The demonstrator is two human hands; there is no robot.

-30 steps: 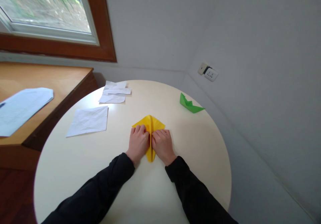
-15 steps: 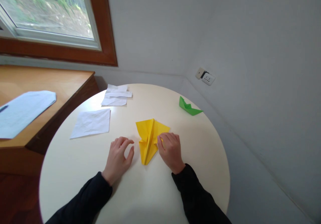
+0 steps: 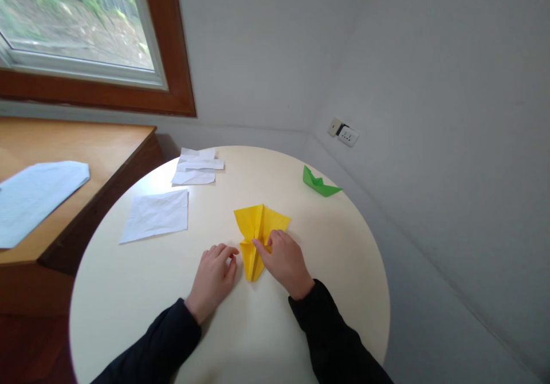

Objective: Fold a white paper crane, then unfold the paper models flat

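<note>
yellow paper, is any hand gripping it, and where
The right hand is over the yellow paper, thumb at its central ridge; whether it grips cannot be told. The left hand, beside the paper, shows no hold.

The folded paper [image 3: 255,223] is solid yellow. The paper boat [image 3: 318,185] is solid green. The flat sheet [image 3: 155,216] and the paper strips [image 3: 205,165] are plain white. The table [image 3: 326,246] is cream. The sleeves [image 3: 152,344] are black. The desk [image 3: 101,140] is orange-brown; the desk sheet [image 3: 43,196] is pale blue. The window frame [image 3: 175,46] is reddish-brown. The wall [image 3: 429,114] is grey; the socket [image 3: 348,136] is white.
</note>
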